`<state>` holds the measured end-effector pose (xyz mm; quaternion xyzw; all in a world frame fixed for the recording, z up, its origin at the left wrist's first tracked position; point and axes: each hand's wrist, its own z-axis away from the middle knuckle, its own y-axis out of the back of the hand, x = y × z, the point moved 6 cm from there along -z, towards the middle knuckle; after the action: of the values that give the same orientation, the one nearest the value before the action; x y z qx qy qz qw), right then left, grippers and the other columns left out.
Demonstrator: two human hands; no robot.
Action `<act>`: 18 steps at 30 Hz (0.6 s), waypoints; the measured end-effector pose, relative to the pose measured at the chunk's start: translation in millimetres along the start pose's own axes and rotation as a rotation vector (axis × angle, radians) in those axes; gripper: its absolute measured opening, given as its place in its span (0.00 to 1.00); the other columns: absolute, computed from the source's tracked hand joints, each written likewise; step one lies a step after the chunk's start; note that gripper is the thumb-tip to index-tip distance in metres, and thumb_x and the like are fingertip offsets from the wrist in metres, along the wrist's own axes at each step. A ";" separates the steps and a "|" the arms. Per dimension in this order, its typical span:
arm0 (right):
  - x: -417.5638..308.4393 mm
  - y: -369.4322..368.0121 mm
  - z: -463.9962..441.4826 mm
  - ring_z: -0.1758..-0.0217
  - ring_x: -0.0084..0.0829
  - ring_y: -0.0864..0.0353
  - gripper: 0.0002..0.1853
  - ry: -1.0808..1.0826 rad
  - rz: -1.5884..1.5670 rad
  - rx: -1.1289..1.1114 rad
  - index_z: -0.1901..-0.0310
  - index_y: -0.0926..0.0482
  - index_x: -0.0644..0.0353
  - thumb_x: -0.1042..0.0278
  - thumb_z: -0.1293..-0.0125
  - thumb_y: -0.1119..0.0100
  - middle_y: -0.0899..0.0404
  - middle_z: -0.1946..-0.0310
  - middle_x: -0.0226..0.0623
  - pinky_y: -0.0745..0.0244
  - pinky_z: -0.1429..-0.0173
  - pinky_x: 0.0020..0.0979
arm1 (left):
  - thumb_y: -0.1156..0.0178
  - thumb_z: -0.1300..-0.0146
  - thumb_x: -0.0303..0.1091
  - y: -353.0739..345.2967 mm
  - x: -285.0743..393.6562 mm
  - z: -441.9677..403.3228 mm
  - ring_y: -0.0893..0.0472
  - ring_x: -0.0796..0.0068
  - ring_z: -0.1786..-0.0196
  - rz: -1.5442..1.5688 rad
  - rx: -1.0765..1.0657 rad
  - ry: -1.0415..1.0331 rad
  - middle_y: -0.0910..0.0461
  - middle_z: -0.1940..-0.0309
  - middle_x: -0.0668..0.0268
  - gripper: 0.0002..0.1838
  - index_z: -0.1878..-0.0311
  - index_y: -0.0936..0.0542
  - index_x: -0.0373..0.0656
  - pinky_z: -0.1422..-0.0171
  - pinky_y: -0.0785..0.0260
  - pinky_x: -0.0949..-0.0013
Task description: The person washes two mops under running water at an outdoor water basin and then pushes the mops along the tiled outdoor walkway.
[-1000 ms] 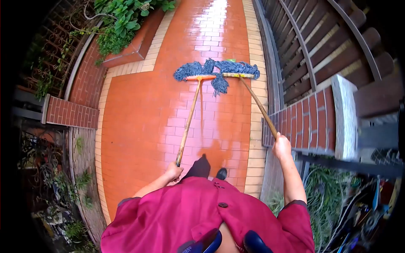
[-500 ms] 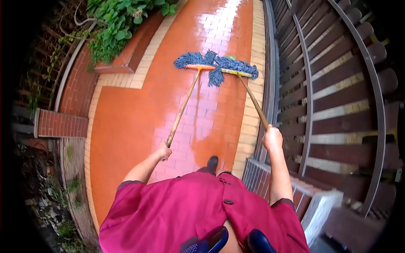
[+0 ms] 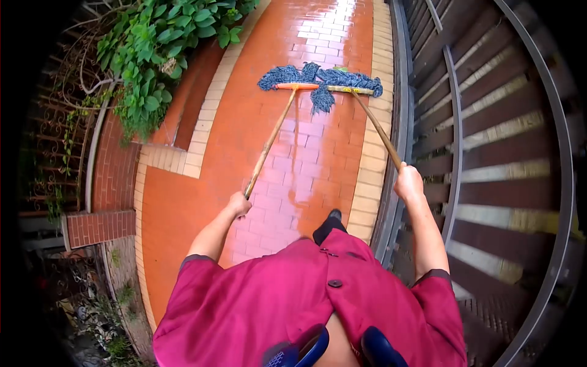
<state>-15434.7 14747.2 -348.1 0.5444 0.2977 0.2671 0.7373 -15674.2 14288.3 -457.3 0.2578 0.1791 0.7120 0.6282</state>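
Note:
Two mops with blue-grey string heads lie side by side on the wet tiled walkway ahead. My left hand (image 3: 239, 205) is wrapped round the wooden handle of the left mop (image 3: 269, 144), whose head is clamped in an orange bar. My right hand (image 3: 409, 182) grips the wooden handle of the right mop (image 3: 378, 127), which has a pale yellowish bar. Their string heads touch in the middle, and some strands trail back toward me. Both handles slope down and away from my hands.
Orange tiles (image 3: 177, 232) shine with water. A dark slatted fence (image 3: 507, 177) runs close along the right. On the left stand a leafy bush (image 3: 183, 30), a raised brick planter and a low brick wall (image 3: 101, 227). One dark shoe (image 3: 334, 215) shows ahead of my clothing.
I have moved forward along the walkway, pushing both mops ahead. The planter, low wall and fence have slid back toward me. Both hands keep their hold.

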 end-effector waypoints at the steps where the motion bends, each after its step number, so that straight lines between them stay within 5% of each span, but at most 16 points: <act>1: 0.2 9.1 -34.2 0.62 0.53 0.18 0.09 0.003 0.012 -0.012 0.61 0.26 0.70 0.78 0.45 0.48 0.20 0.67 0.57 0.22 0.57 0.45 | 0.46 0.46 0.26 15.6 25.8 -15.1 0.21 0.65 0.82 -0.008 0.002 0.004 0.23 0.80 0.55 0.08 0.63 0.27 0.34 0.84 0.29 0.63; 11: 3.9 71.5 -354.8 0.59 0.54 0.19 0.10 0.004 0.000 0.006 0.63 0.24 0.69 0.77 0.50 0.44 0.20 0.67 0.59 0.22 0.55 0.46 | 0.50 0.47 0.24 132.6 262.2 -204.0 0.19 0.62 0.80 0.026 0.020 -0.086 0.21 0.78 0.50 0.13 0.59 0.24 0.31 0.81 0.26 0.60; 15: 10.9 84.2 -554.5 0.58 0.55 0.20 0.10 0.032 -0.002 0.034 0.64 0.24 0.67 0.76 0.49 0.45 0.21 0.67 0.58 0.24 0.54 0.46 | 0.48 0.47 0.26 198.7 417.3 -368.3 0.19 0.61 0.79 -0.026 0.022 -0.177 0.20 0.75 0.50 0.14 0.57 0.23 0.36 0.77 0.25 0.60; 18: 3.1 92.5 -645.4 0.59 0.55 0.21 0.08 0.044 -0.022 0.058 0.65 0.25 0.66 0.78 0.47 0.49 0.21 0.67 0.57 0.25 0.55 0.47 | 0.44 0.47 0.32 277.5 540.4 -386.8 0.18 0.61 0.74 0.036 0.118 -0.306 0.20 0.77 0.54 0.09 0.68 0.21 0.36 0.72 0.26 0.60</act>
<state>-15910.0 15189.4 -408.0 0.5563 0.3273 0.2622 0.7174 -16167.9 14807.5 -530.4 0.4028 0.1180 0.6637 0.6191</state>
